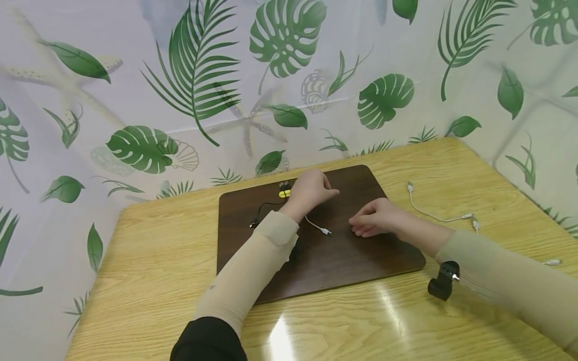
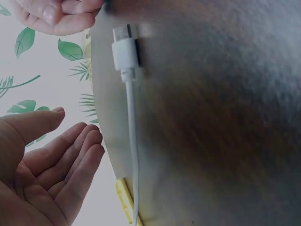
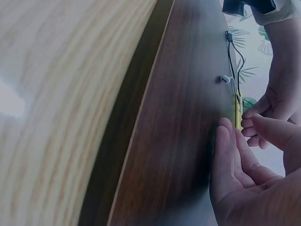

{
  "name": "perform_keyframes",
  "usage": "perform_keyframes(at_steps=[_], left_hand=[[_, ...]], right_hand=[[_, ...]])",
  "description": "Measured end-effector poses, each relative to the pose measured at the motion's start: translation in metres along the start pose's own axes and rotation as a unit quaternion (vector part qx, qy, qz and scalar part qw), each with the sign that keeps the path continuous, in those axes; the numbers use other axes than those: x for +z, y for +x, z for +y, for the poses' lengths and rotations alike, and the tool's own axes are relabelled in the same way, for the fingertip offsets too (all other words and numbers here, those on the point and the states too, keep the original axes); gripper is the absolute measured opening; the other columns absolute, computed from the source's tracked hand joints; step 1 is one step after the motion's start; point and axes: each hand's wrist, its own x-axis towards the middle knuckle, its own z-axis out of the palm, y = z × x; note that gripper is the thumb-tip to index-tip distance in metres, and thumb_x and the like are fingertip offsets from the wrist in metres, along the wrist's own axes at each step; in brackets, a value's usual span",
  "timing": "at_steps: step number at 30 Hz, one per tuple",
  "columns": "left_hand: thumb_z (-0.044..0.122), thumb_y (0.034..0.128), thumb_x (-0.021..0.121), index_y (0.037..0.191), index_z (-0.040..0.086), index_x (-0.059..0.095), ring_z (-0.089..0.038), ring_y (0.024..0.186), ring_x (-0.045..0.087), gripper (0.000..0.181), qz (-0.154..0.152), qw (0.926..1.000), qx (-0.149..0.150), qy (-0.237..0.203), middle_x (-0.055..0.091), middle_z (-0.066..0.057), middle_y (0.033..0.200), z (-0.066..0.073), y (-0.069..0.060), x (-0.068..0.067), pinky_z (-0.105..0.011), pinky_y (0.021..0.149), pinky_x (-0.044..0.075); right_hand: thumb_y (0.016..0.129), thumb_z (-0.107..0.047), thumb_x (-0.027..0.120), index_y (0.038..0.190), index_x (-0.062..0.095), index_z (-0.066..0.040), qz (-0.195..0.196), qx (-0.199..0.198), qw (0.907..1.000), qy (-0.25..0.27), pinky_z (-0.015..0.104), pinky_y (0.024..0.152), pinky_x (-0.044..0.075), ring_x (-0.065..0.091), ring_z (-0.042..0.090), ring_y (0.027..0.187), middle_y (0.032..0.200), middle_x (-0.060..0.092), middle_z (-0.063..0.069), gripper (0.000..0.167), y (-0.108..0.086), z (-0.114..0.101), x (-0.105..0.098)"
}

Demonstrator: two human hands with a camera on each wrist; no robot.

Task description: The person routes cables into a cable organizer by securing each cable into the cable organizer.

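Note:
Over the dark brown board, my left hand has its fingers relaxed, with a gap between thumb and fingertips and nothing held. Beneath that wrist lies a white USB cable, its plug on the board; part of it is hidden in the head view. Beside the same hand is a yellow clip-like strip, and a black cable runs left from it. My right hand hovers above the board's right part, fingers loosely bent, holding nothing in the right wrist view.
On the wooden table, right of the board, lies another white cable; a white plug is close to its end. Another white plug shows past the right sleeve. A leaf-patterned backdrop stands behind the table.

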Motion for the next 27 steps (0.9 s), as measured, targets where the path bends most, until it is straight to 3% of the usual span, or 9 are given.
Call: perform_keyframes(at_steps=[6,10,16,27], left_hand=[[0.037,0.1001,0.076,0.086,0.011,0.084,-0.013,0.067,0.066,0.03,-0.004,0.9998,0.005,-0.019,0.08,-0.001,0.082,0.003,0.001,0.006,-0.025,0.062,0.051],[0.034,0.1014,0.075,0.088,0.008,0.084,-0.018,0.073,0.075,0.031,-0.023,0.9969,0.01,-0.075,0.081,-0.005,0.081,0.007,0.0,0.008,-0.024,0.063,0.053],[0.027,0.1036,0.072,0.098,0.0,0.084,-0.025,0.081,0.081,0.03,-0.05,0.9842,0.021,-0.168,0.083,-0.012,0.086,0.015,-0.001,0.012,-0.031,0.073,0.064],[0.025,0.1043,0.071,0.098,-0.001,0.083,-0.021,0.075,0.079,0.029,-0.062,0.976,0.028,-0.207,0.082,-0.013,0.087,0.028,-0.001,0.024,-0.027,0.068,0.064]], right_hand=[[0.106,-0.019,0.065,0.132,0.065,0.015,0.005,0.012,0.9999,-0.007,0.028,0.083,0.066,0.076,0.006,0.083,0.098,0.081,0.003,0.043,-0.005,0.004,-0.008],[0.107,-0.019,0.065,0.134,0.063,0.017,0.007,0.023,0.9997,0.003,0.027,0.082,0.066,0.076,0.006,0.082,0.098,0.081,0.003,0.045,-0.008,0.007,-0.013],[0.107,-0.018,0.064,0.134,0.059,0.019,0.008,0.033,0.9991,0.024,0.025,0.08,0.065,0.076,0.005,0.08,0.094,0.081,0.001,0.047,-0.011,0.013,-0.021],[0.109,-0.015,0.06,0.139,0.053,0.023,0.01,0.031,0.9985,0.044,0.024,0.081,0.065,0.076,0.004,0.083,0.101,0.081,0.003,0.049,-0.023,0.026,-0.039]])
